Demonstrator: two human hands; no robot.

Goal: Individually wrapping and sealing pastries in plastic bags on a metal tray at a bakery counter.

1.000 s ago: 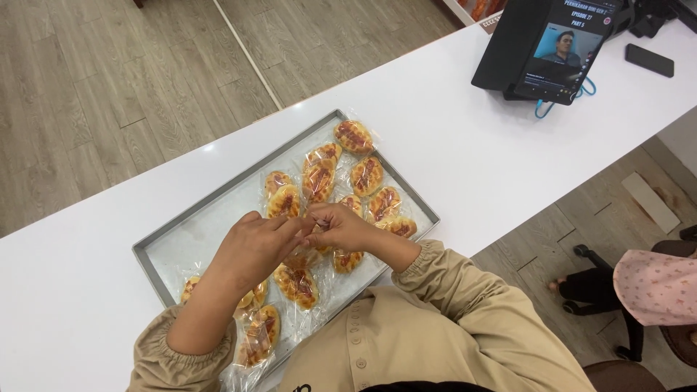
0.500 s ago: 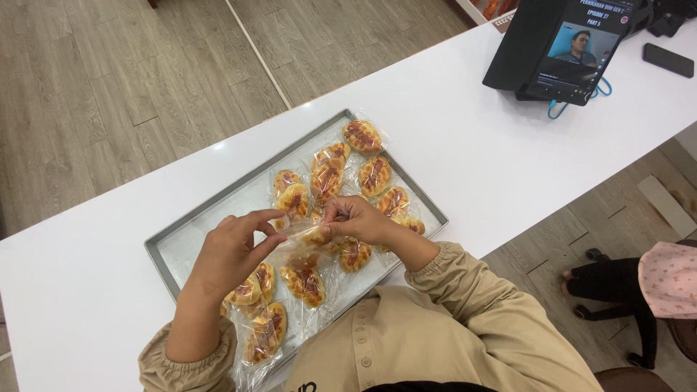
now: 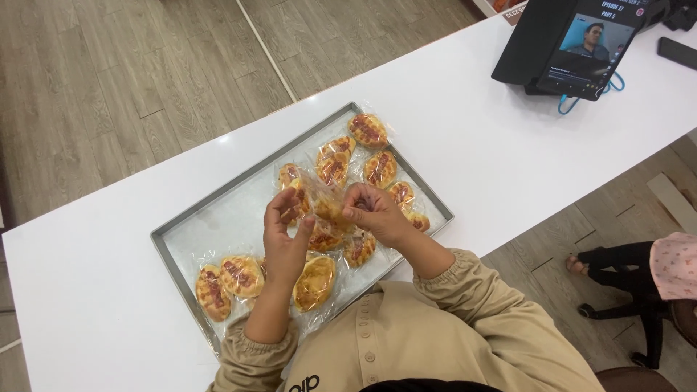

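Evidently light and soft, the wrapped bun (image 3: pixel 324 205) held up between both hands is a small golden pastry with a reddish topping, sealed in a clear plastic bag. It hangs just above the metal baking tray (image 3: pixel 218 218), over the middle of the tray's spread of similar buns. Film like this looks slick and crinkly, so a pinch on the loose plastic edge would probably grip better than a squeeze on the bread, which would likely dent or flatten under pressure. The topping looks delicate too, another reason to judge the bag's margin the safer place to take hold.

Left hand (image 3: pixel 284 236) rises from the near edge of the tray, wrist bent back, palm turned toward the bun, its fingers (image 3: pixel 276 205) curled narrowly on the left side of the bag. Right hand (image 3: pixel 374 214) comes in from the right, forearm in a beige sleeve, knuckles up, its fingers (image 3: pixel 353 213) pinched on the bag's right end. Both hands hold the same packet, close together.

Other wrapped buns (image 3: pixel 369 131) lie in the tray's far corner, and more (image 3: pixel 242 276) near the left wrist. The tray rests on a white desk (image 3: pixel 472 145), with a dark tablet (image 3: pixel 570 47) standing well apart at the far right.
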